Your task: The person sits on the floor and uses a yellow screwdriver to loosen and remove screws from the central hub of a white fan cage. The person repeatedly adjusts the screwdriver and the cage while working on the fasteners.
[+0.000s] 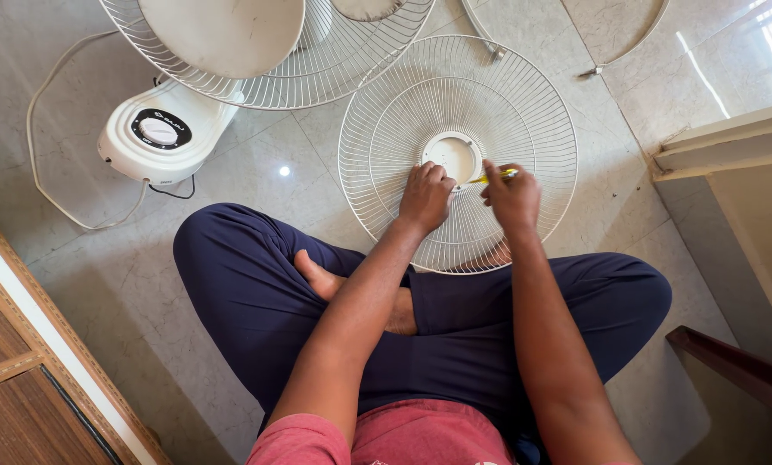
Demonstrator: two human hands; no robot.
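Sitting cross-legged on the tiled floor [231, 185], fan in pieces all round. White wire guard [523, 129] flat on the floor at 12 o'clock, near edge against the knees. Left hand [425, 195] clamped on the wires at 6 o'clock of the white centre hub [453, 157], pinning the guard down. Right hand [511, 196] closed round a yellow screwdriver [496, 177], shaft pointing to 9 o'clock at the hub rim; tip hidden behind the left knuckles, so contact with any screw not confirmable. Looks like the hub-fastening step, driver being set or turned at the hub. Next move likely needs the tip seated square, steady downward pressure, left hand holding the guard against rotation. Second guard with blade [222, 34] at 11 o'clock, white motor base [162, 133] with cord [46, 103] at 10 o'clock, thin ring [635, 47] at 1 o'clock, all well apart from the hands.
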